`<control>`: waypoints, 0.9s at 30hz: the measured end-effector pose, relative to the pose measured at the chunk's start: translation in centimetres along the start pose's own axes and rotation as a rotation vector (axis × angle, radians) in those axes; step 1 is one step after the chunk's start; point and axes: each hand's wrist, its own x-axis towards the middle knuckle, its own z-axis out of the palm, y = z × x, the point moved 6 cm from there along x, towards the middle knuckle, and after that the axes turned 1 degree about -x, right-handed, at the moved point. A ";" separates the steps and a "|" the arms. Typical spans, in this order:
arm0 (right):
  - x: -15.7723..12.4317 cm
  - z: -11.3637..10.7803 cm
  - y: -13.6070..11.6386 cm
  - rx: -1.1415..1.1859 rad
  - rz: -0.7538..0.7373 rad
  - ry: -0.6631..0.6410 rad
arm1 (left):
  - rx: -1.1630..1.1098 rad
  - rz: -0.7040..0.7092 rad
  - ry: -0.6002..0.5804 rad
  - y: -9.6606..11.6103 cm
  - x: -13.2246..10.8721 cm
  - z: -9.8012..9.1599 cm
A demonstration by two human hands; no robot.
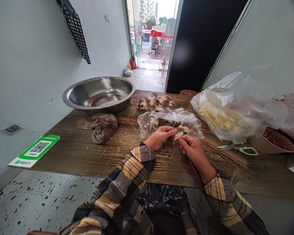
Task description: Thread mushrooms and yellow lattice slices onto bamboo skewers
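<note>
Over the middle of the table, my left hand (160, 138) pinches a pale oyster mushroom piece (178, 135) between thumb and fingers. My right hand (193, 149) is closed beside it, fingertips at the mushroom, with a thin bamboo skewer (193, 168) running down from under its fingers. Whether the skewer's tip is in the mushroom is hidden. Just beyond both hands lies a clear plastic bag (147, 125) with more mushroom pieces (165, 122) in it. Behind the bag is a heap of brown and white mushrooms (153, 102) with skewers among them.
A steel basin (99, 98) stands back left, with a crumpled grey-brown cloth (104, 128) before it. To the right lie loose bamboo skewers (231, 156), scissors (248, 150), filled plastic bags (222, 111) and a bowl of red pieces (271, 143). A QR-code card (36, 150) lies at the left edge.
</note>
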 end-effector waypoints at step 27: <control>-0.1 -1.3 -0.2 -0.140 -0.103 0.187 | 0.615 0.323 0.447 3.5 -0.6 -3.1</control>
